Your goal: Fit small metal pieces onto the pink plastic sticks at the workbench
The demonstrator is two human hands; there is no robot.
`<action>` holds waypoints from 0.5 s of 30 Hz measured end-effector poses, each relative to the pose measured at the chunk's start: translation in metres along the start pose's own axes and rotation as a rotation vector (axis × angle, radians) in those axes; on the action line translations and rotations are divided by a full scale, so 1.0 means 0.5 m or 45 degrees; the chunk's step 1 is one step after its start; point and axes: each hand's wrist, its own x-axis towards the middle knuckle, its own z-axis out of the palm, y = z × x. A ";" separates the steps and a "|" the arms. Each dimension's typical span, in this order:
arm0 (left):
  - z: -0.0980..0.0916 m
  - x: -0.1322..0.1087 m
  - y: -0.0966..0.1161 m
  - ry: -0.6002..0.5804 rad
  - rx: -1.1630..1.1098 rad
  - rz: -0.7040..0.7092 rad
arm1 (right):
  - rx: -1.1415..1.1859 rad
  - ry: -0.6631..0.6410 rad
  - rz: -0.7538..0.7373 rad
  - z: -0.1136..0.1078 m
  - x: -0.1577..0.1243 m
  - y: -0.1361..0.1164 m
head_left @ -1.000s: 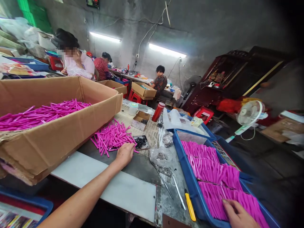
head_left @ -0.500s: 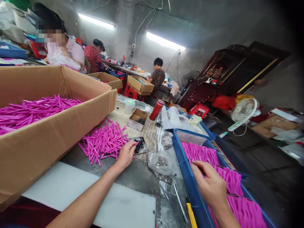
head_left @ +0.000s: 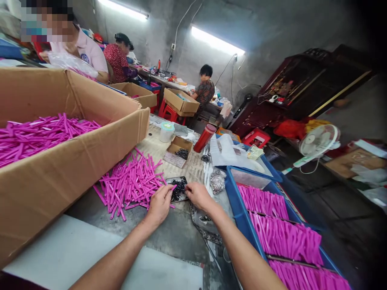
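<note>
My left hand (head_left: 159, 206) pinches one pink plastic stick (head_left: 171, 188) at the edge of a loose pile of pink sticks (head_left: 130, 183) on the table. My right hand (head_left: 198, 195) reaches with closed fingertips into a small flat tray of black parts (head_left: 178, 188) just beside the left hand. What the right fingers hold, if anything, is too small to see.
A big cardboard box (head_left: 75, 153) full of pink sticks stands at left. A blue tray (head_left: 240, 203) with rows of pink sticks lies at right. A small carton of black parts (head_left: 179, 151), a red flask (head_left: 204, 138), a white cup (head_left: 166, 131) and bags sit farther back. Other people work at far tables.
My right hand has left the blue tray and moved left to the small tray of black parts. My left hand has stayed at the pile's edge, now pinching a stick.
</note>
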 end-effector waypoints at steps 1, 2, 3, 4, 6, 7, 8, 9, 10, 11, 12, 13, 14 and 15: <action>0.001 0.001 -0.003 0.006 0.001 -0.005 | -0.008 -0.024 -0.003 0.005 0.008 0.002; 0.002 0.001 -0.005 0.010 0.003 -0.010 | -0.017 -0.046 -0.005 0.010 0.014 0.004; 0.003 0.001 -0.007 0.009 0.005 -0.014 | -0.024 -0.065 -0.007 0.013 0.019 0.006; 0.004 0.001 -0.007 0.006 0.007 -0.018 | -0.028 -0.081 -0.012 0.016 0.023 0.007; 0.005 0.001 -0.005 -0.007 0.006 -0.024 | -0.029 -0.107 -0.020 0.022 0.029 0.008; 0.006 0.001 -0.004 -0.014 0.005 -0.026 | -0.027 -0.117 -0.021 0.025 0.032 0.008; 0.006 0.001 -0.003 -0.020 0.005 -0.029 | -0.022 -0.125 -0.020 0.028 0.034 0.008; 0.007 0.001 -0.002 -0.023 0.005 -0.032 | -0.015 -0.130 -0.016 0.031 0.036 0.008; 0.007 0.001 -0.001 -0.022 0.005 -0.035 | -0.005 -0.134 -0.011 0.034 0.038 0.008; 0.008 0.002 -0.002 -0.020 0.005 -0.039 | 0.008 -0.136 -0.007 0.036 0.040 0.008; 0.008 0.002 -0.002 -0.018 0.004 -0.041 | 0.027 -0.136 -0.004 0.038 0.040 0.008; 0.008 0.002 -0.003 -0.014 0.001 -0.041 | 0.050 -0.134 -0.004 0.038 0.041 0.008; 0.009 0.002 -0.003 -0.011 -0.002 -0.038 | 0.080 -0.131 -0.004 0.037 0.040 0.008; 0.009 0.001 -0.004 -0.012 -0.007 -0.035 | 0.116 -0.126 -0.006 0.035 0.039 0.008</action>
